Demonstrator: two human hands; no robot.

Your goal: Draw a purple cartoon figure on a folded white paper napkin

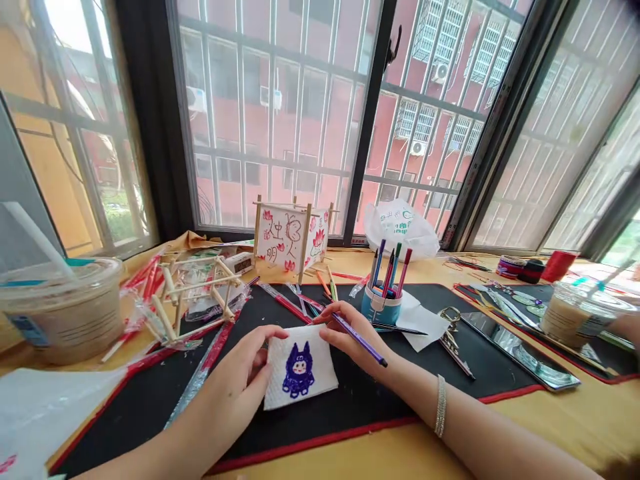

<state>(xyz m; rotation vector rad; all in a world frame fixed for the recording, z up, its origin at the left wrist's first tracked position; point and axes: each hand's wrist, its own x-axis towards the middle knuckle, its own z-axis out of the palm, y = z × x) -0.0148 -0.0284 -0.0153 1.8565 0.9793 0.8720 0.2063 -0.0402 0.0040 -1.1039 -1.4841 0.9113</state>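
Observation:
A folded white paper napkin (323,377) lies on the black mat, bearing a purple drawing (299,373) of a figure with pointed ears and a small face. My left hand (240,377) grips its left edge, thumb toward the front and index finger along the top corner. In my right hand (367,330) rests a purple felt-tip pen (357,337), its dark end pointing down and right, away from the paper. Fingers of that same hand touch the napkin's upper right corner. The pen's other end is hidden by the fingers.
A blue cup of markers (381,307) stands behind my right hand. At left are a wooden stick frame (173,293) and an iced drink (65,320). A paper lantern (283,233) stands by the window. A phone (520,350) and another person's hand (627,328) are at right.

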